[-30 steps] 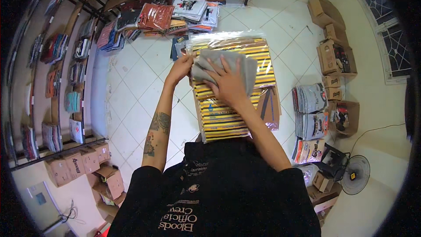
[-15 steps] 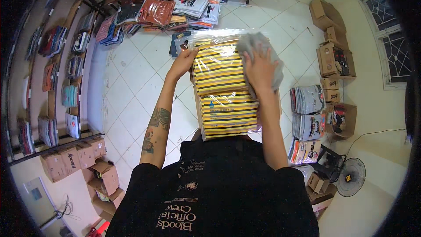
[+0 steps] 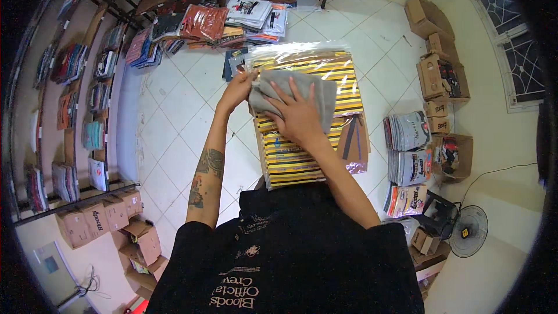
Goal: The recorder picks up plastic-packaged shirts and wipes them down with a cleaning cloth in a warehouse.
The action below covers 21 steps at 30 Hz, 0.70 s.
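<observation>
Yellow-and-dark striped fabric in clear plastic bags [image 3: 293, 163] lies in front of me on brown cardboard [image 3: 360, 139]. A grey cloth [image 3: 325, 96] covers much of the upper bag. My right hand [image 3: 296, 113] rests palm down on the cloth with its fingers spread. My left hand [image 3: 237, 88] pinches the bag's upper left edge, beside the cloth's corner; its fingertips are partly hidden.
Piles of bagged garments lie at the back [image 3: 203, 23] and at the right [image 3: 407, 166]. Shelves of folded clothing [image 3: 70, 58] line the left side, with cardboard boxes [image 3: 93, 224] below. More boxes [image 3: 436, 75] and a fan [image 3: 468, 229] stand along the right wall.
Since half a second ago, my right hand and the grey cloth have swept left from the bag's right side, back near where they were a second ago. My left hand stays at the left edge.
</observation>
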{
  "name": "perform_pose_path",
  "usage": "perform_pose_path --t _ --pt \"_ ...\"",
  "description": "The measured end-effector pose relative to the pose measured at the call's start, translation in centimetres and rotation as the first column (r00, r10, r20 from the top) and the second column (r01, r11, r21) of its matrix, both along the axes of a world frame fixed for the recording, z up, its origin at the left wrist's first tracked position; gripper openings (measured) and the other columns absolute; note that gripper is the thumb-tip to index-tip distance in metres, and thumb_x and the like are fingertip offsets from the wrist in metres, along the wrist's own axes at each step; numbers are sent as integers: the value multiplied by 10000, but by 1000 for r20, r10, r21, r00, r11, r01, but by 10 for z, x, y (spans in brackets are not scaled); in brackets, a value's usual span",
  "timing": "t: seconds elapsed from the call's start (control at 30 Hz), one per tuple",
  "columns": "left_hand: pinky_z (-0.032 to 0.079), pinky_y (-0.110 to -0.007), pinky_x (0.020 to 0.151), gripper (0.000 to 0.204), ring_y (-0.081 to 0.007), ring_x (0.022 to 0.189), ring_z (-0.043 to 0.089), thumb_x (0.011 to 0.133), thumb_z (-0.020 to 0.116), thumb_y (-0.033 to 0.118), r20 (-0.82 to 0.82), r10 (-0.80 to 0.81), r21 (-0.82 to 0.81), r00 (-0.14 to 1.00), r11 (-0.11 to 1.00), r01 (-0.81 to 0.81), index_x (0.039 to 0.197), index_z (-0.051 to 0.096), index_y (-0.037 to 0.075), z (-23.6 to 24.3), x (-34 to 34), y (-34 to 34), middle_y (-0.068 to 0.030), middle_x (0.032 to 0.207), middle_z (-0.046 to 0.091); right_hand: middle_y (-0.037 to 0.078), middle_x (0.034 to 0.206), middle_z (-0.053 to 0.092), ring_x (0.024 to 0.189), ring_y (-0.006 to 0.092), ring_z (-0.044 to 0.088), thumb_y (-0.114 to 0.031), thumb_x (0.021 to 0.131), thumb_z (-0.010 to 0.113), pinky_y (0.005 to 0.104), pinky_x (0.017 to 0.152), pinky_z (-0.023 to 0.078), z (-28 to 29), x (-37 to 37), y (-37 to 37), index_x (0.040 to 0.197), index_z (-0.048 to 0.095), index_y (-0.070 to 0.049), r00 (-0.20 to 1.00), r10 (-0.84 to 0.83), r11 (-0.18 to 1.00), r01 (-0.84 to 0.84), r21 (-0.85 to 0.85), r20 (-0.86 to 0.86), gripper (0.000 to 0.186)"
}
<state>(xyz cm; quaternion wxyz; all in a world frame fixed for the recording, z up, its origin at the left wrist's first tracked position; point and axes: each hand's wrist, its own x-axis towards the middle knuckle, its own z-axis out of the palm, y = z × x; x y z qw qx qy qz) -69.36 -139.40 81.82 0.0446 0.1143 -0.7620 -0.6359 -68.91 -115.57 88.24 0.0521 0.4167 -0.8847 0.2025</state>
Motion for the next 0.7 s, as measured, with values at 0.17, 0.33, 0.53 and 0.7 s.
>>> perform_pose_path --t 0.17,0.33,0.53,0.7 --pt "511 -275 635 497 -89 730 620 1056 496 486 311 -71 16 948 997 70 1075 684 27 25 -5 7 -22 877 705 8 1544 489 1480 346 352 -376 923 667 730 1149 164 -1 -11 52 1324 658 -252 998 -59 998 59 3 6 420" --pt "514 -273 644 498 -90 747 623 1066 488 458 271 -49 7 961 999 50 1097 687 2 30 -4 11 -19 911 706 35 1519 520 1457 348 393 -363 973 606 726 1134 212 1 -41 84 1344 640 -217 961 -273 962 273 0 -35 401" --pt "515 -266 526 588 -91 627 621 1055 436 562 258 -51 -32 965 998 61 1050 700 36 20 -5 7 3 780 676 42 1552 480 1474 375 351 -409 999 546 782 1099 192 7 -64 64 1374 620 -224 885 -465 884 462 74 14 425" --pt "518 -267 523 588 -95 626 624 1058 428 561 246 -63 -86 967 993 87 1061 697 39 18 -6 5 0 777 675 33 1553 480 1467 404 349 -417 985 549 800 1095 166 -4 -55 22 1379 622 -266 926 -361 929 367 45 -111 428"
